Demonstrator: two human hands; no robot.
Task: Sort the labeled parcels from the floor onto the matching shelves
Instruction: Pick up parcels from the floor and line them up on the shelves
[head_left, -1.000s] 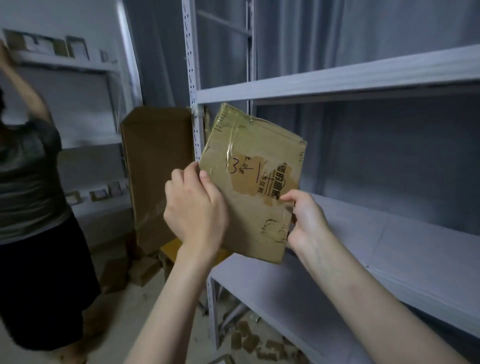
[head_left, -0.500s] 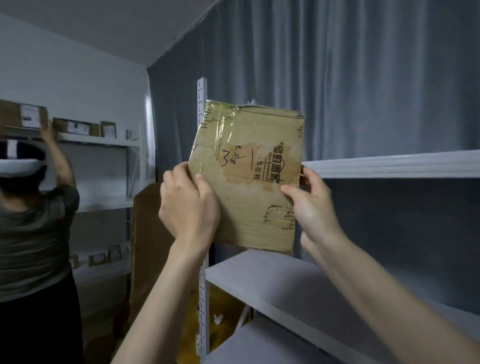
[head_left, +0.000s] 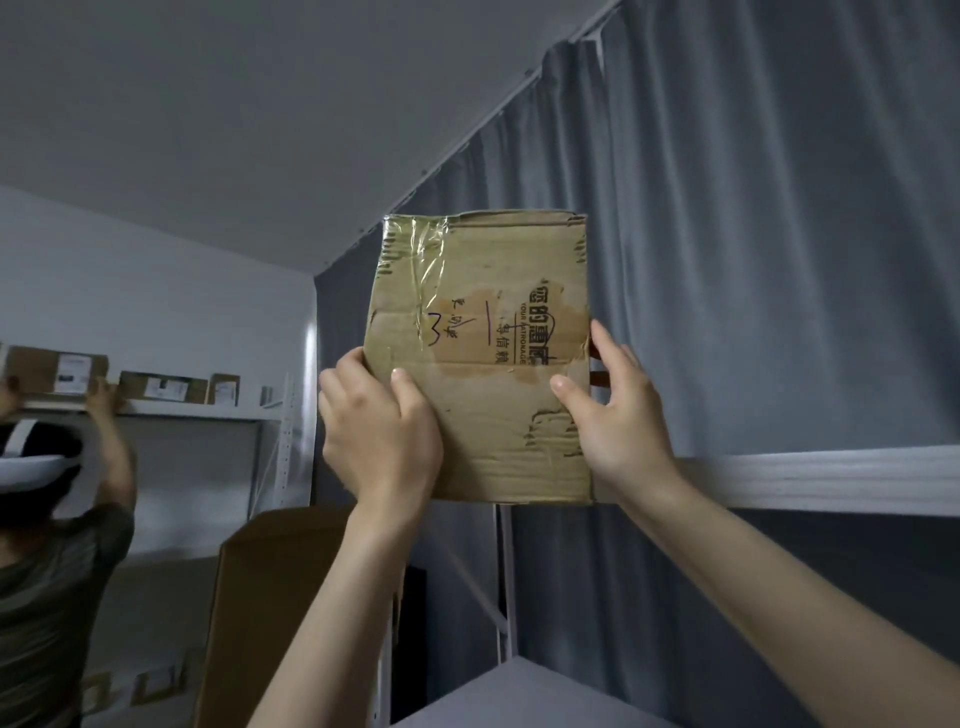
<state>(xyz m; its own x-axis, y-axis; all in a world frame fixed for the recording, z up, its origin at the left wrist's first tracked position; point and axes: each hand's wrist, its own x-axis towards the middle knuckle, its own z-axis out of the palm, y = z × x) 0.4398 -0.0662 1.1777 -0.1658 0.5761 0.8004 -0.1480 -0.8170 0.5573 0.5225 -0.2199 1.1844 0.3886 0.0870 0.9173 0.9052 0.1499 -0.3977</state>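
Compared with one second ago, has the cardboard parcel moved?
Yes, upward. The cardboard parcel was below the white shelf board; now it stands almost wholly above that board's edge.

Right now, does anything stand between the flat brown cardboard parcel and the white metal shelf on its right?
Nothing visible does. The left hand and right hand hold the flat brown cardboard parcel beside the front edge of the white metal shelf; its top is hidden from below.
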